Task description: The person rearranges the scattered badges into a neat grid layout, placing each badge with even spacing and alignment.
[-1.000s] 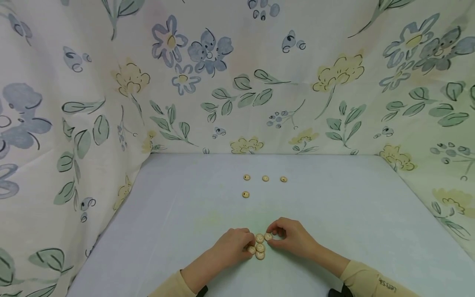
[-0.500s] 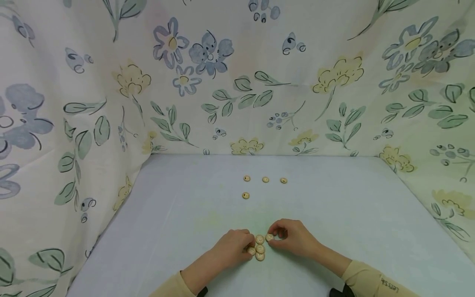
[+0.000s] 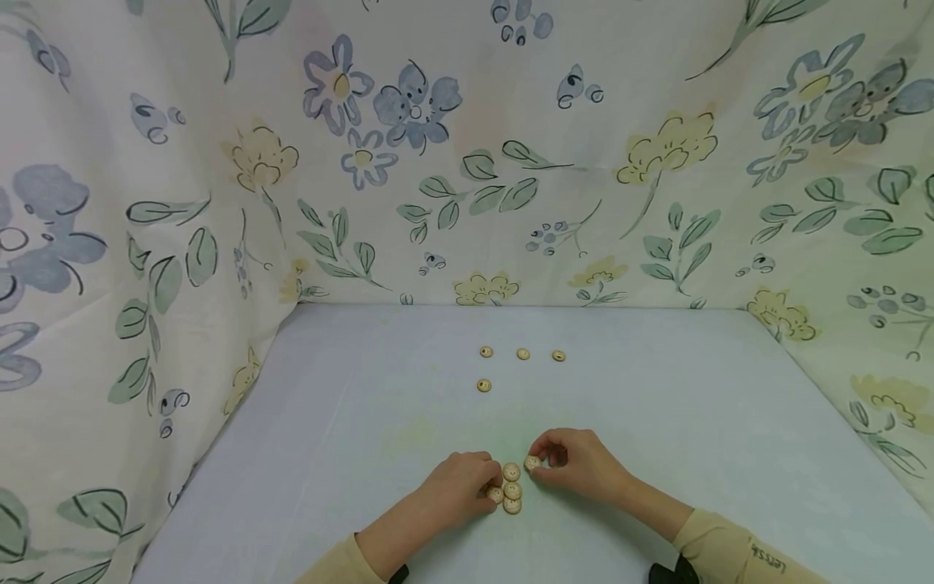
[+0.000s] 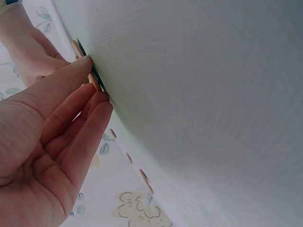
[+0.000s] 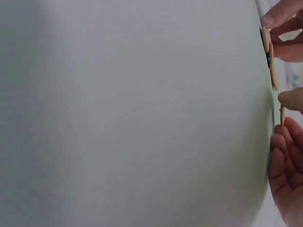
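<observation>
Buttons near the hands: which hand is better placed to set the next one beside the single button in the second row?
Probably the right hand: it already pinches a button, while the left hand rests against the pile.

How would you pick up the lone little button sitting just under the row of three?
Pinch the small round tan button by its thin rim, grip coming straight down from above. It lies flat on the pale blue table with open space all around.
</observation>
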Demonstrator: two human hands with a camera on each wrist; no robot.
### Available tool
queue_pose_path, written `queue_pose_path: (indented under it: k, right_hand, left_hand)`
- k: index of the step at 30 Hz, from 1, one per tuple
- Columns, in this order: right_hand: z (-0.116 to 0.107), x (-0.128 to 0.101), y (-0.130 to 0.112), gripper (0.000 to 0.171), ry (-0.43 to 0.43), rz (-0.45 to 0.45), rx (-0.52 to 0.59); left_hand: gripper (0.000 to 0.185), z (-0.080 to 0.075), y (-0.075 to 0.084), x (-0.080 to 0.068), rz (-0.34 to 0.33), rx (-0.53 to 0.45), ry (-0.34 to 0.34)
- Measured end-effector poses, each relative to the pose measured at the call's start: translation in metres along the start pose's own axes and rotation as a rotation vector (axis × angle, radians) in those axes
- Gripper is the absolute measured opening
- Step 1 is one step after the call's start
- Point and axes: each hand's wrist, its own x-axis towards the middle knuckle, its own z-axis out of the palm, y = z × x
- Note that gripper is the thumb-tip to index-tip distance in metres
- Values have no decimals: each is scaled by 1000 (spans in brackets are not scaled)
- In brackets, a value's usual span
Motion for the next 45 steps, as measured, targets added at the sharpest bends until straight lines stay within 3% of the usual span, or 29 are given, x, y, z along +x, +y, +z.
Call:
queue_pose_path:
  k: [21, 45]
  right_hand:
    - [-19, 31, 21, 16, 67, 97, -89]
    - [-25, 86, 33, 17, 100, 186, -149]
  left_hand:
    - [17, 0, 0, 1, 7, 21, 2]
    - [16, 0, -1, -2, 18, 28, 1]
